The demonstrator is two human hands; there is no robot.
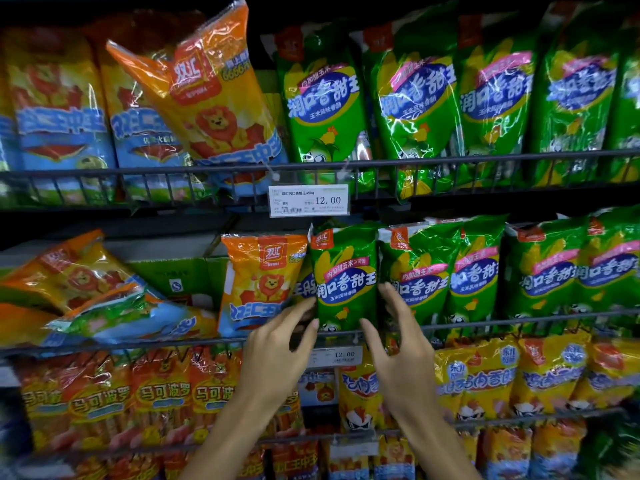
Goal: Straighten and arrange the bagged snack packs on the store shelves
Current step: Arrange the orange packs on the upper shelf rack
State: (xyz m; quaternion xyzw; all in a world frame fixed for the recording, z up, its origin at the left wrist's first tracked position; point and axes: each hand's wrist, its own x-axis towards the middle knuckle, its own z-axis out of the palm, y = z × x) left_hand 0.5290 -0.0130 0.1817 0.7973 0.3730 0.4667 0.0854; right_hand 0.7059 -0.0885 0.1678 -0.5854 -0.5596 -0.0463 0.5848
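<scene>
A green snack pack (343, 271) stands upright on the middle shelf, behind the wire rail (519, 322). My left hand (280, 344) touches its lower left edge with straight fingers. My right hand (398, 341) touches its right edge, fingers straight and pointing up. More green packs (478, 271) stand in a row to its right. An orange pack (259, 282) stands just to its left, leaning slightly. Further left, orange packs (76, 292) lie toppled on the same shelf.
On the top shelf an orange pack (211, 95) leans to the left among upright orange and green packs (415, 98). A price tag (309, 200) hangs from the top rail. Lower shelves hold rows of orange and yellow packs (502, 372). A green carton (176, 275) sits at the back.
</scene>
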